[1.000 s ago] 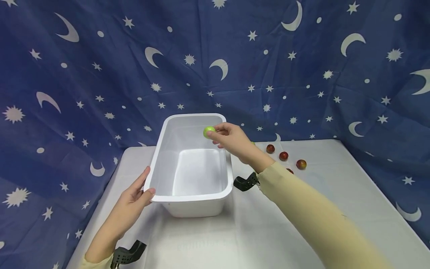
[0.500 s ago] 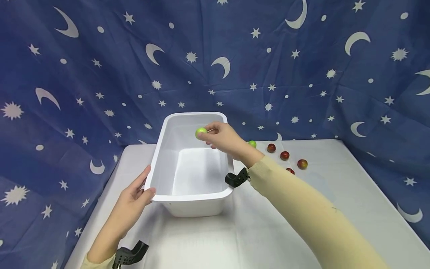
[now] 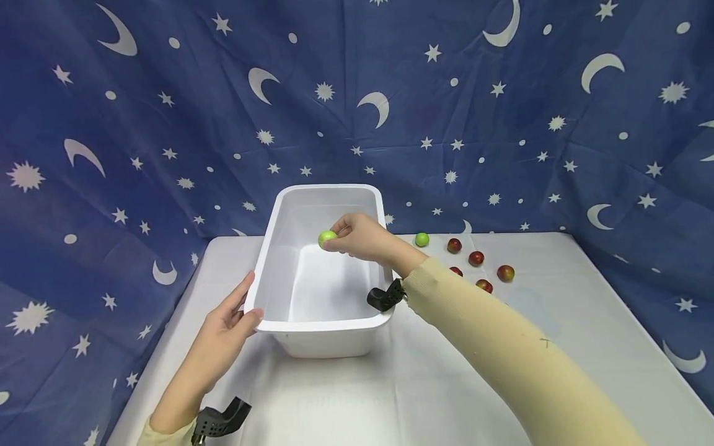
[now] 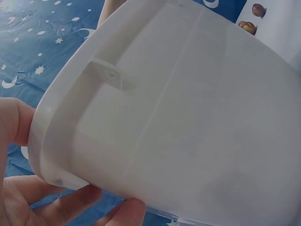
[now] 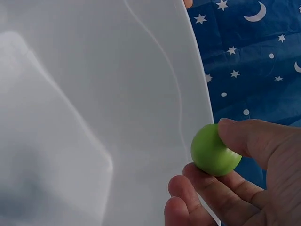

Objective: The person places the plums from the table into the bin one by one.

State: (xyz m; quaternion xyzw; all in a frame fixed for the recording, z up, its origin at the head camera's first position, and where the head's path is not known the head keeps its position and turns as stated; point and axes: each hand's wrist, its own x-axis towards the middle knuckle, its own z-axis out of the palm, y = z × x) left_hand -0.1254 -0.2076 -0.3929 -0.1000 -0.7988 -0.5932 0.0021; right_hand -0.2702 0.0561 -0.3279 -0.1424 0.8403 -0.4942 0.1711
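My right hand [image 3: 359,237] pinches a small round green fruit [image 3: 326,239] between thumb and fingers, over the inside of a deep white plastic tub [image 3: 319,326]. Close up in the right wrist view, the green fruit [image 5: 214,150] looks smooth and shiny, near the tub's wall [image 5: 136,94]. My left hand [image 3: 222,334] grips the tub's rim at the near left corner, thumb on top. From the left wrist, the tub's outer side [image 4: 188,117] fills most of the view, with my left fingers [image 4: 70,207] curled at its edge. The tub appears tilted toward me.
Right of the tub, another green fruit [image 3: 422,240] lies on the white-covered table [image 3: 558,347]. Several dark red fruits, such as one red fruit [image 3: 505,273], are scattered near it. A blue curtain [image 3: 312,93] with moons and stars hangs behind and at the sides.
My right hand has moved left and slightly down over the tub, still pinching the green fruit. The other green fruit has come into view from behind the arm. My left hand keeps its grip.
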